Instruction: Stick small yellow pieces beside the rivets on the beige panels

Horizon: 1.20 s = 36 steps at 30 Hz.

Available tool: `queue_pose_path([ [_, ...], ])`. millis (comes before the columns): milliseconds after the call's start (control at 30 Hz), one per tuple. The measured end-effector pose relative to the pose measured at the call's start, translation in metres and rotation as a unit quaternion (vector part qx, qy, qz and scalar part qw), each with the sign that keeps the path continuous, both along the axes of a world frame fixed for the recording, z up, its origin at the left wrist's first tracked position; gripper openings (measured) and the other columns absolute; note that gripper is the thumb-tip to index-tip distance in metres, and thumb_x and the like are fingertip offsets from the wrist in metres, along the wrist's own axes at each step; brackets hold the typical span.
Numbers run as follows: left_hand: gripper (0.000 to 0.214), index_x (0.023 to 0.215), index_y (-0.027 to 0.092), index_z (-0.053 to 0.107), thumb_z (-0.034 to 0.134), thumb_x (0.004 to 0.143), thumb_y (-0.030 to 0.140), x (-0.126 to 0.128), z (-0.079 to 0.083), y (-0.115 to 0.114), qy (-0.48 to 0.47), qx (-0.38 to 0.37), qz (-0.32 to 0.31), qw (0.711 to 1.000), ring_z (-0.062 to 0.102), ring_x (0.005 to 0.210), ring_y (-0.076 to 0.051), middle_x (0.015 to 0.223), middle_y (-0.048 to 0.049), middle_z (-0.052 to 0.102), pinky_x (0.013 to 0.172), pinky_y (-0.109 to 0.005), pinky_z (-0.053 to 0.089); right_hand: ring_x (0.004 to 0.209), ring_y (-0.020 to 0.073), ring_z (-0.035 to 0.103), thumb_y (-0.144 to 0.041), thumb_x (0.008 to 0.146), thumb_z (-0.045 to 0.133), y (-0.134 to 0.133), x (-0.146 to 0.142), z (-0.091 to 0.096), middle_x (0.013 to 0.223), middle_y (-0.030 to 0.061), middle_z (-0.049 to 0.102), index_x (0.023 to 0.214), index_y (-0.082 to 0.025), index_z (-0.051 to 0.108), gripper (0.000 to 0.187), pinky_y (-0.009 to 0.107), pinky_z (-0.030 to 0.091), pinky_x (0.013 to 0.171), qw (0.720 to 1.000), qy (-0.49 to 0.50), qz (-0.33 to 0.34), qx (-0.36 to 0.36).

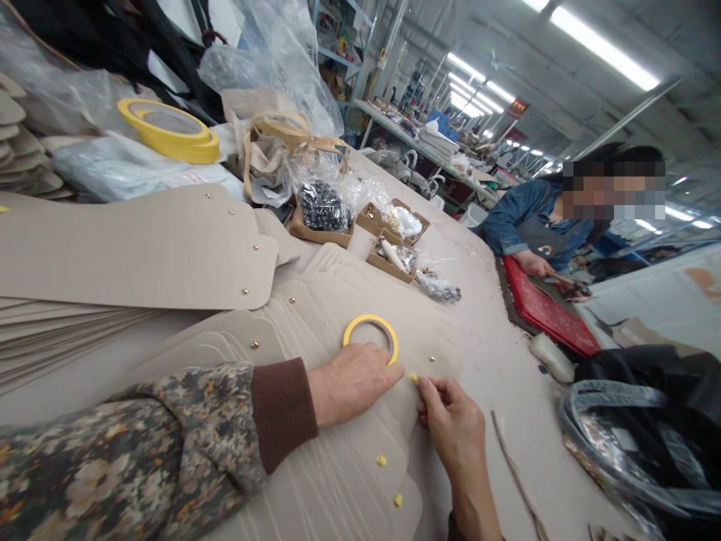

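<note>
My left hand (348, 385), in a camouflage-patterned sleeve with a brown cuff, is closed on the lower edge of a roll of yellow tape (353, 324). Just to its right, my right hand (455, 421) pinches a small bit of yellow tape (414, 377) between thumb and forefinger. Both hands are over a fanned stack of beige panels (332, 451) with rounded corners. Small metal rivets (254, 346) show on several panels. Two yellow tape bits, an upper one (381, 460) and a lower one (398, 500), stick near the panel edges.
More beige panels (140, 248) are piled at left, with yellow tape rolls (169, 131) behind. Small cardboard boxes (391, 259) hold hardware and plastic. A beige strip (515, 469) and black bags (636, 436) lie at right. A co-worker (523, 218) works over a red board (549, 304).
</note>
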<state>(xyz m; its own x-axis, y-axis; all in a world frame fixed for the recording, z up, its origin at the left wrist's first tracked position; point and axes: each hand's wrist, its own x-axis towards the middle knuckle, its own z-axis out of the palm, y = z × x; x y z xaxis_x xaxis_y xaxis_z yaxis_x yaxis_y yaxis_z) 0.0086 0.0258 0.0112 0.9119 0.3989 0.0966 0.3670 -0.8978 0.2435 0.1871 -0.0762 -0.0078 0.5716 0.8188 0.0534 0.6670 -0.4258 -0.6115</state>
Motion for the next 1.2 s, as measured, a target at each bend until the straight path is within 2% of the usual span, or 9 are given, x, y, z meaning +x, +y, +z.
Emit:
queue_pose_path([
  [67,0.014,0.095,0.016,0.055,0.043,0.094,0.01,0.0,-0.001,0.001,0.0,0.003,-0.001,1.0,0.062,0.078,-0.025,0.088,-0.0079,0.062,0.062,-0.034,0.049,0.056,0.0199,0.067,-0.052,0.085,0.055,-0.006,-0.003,-0.002,0.065,0.0047,0.073,0.081,-0.019,0.072,0.038,0.027,0.049,0.055,1.0,0.008,0.024,0.017],
  [167,0.013,0.094,0.016,0.055,0.044,0.094,0.01,0.001,-0.003,0.001,-0.007,0.007,0.001,1.0,0.061,0.079,-0.025,0.088,-0.0083,0.063,0.066,-0.037,0.048,0.066,0.0217,0.07,-0.047,0.087,0.054,-0.008,-0.01,-0.006,0.078,0.0079,0.076,0.082,-0.019,0.074,0.035,0.029,0.049,0.063,0.995,-0.081,0.045,0.044],
  [300,0.01,0.093,0.016,0.055,0.047,0.093,0.01,0.0,-0.004,-0.001,-0.016,0.006,-0.012,1.0,0.059,0.081,-0.025,0.087,-0.0082,0.062,0.07,-0.038,0.046,0.06,0.0215,0.068,-0.044,0.089,0.051,0.001,-0.017,-0.009,0.071,0.0075,0.074,0.078,-0.019,0.072,0.034,0.029,0.045,0.059,0.984,-0.169,0.03,0.053],
  [433,0.01,0.091,0.016,0.054,0.045,0.093,0.01,-0.002,-0.002,-0.002,-0.025,0.01,-0.022,0.999,0.058,0.081,-0.025,0.086,-0.0084,0.062,0.07,-0.037,0.045,0.055,0.0194,0.066,-0.039,0.086,0.055,0.011,-0.02,-0.002,0.06,0.0023,0.07,0.075,-0.022,0.071,0.026,0.027,0.04,0.055,0.986,-0.167,0.001,0.018],
  [533,0.012,0.09,0.016,0.053,0.044,0.092,0.007,-0.003,0.002,0.001,-0.031,0.004,-0.016,0.999,0.058,0.08,-0.023,0.089,-0.0077,0.061,0.069,-0.034,0.046,0.051,0.0173,0.061,-0.036,0.083,0.056,0.01,-0.024,0.006,0.054,-0.0012,0.065,0.071,-0.023,0.071,0.024,0.025,0.037,0.052,0.991,-0.131,0.002,-0.029],
  [767,0.011,0.101,0.019,0.054,0.047,0.095,0.014,-0.007,0.005,0.012,-0.116,-0.028,0.0,0.993,0.059,0.075,-0.016,0.083,-0.0012,0.061,0.064,-0.026,0.044,0.054,0.0131,0.055,-0.034,0.083,0.057,-0.014,-0.018,0.012,0.055,-0.0027,0.061,0.061,-0.017,0.069,0.031,0.021,0.036,0.05,0.977,0.095,0.152,-0.118],
  [933,0.021,0.118,0.018,0.051,0.049,0.098,0.02,-0.006,0.0,0.01,-0.179,-0.034,-0.052,0.982,0.065,0.078,-0.016,0.086,-0.0025,0.067,0.068,-0.024,0.048,0.068,0.0166,0.064,-0.039,0.085,0.062,-0.017,-0.01,0.014,0.077,0.0027,0.072,0.09,-0.018,0.074,0.025,0.025,0.05,0.06,0.988,0.083,0.098,0.089],
  [1067,0.036,0.131,0.013,0.039,0.05,0.098,0.023,-0.005,0.0,0.006,-0.189,-0.036,-0.071,0.979,0.067,0.085,-0.019,0.096,-0.0077,0.069,0.069,-0.026,0.05,0.082,0.0154,0.068,-0.022,0.088,0.062,-0.012,-0.019,0.016,0.097,0.0058,0.073,0.103,-0.02,0.07,0.018,0.025,0.054,0.073,0.961,-0.013,0.189,0.202],
  [1200,0.026,0.121,0.014,0.044,0.05,0.098,0.025,-0.005,0.004,0.002,-0.14,-0.056,-0.062,0.987,0.067,0.074,-0.02,0.085,-0.0047,0.068,0.059,-0.025,0.047,0.078,0.0126,0.067,-0.012,0.089,0.056,-0.005,-0.031,0.019,0.087,0.004,0.072,0.097,-0.018,0.067,0.015,0.022,0.053,0.072,0.933,-0.102,0.238,0.249],
])
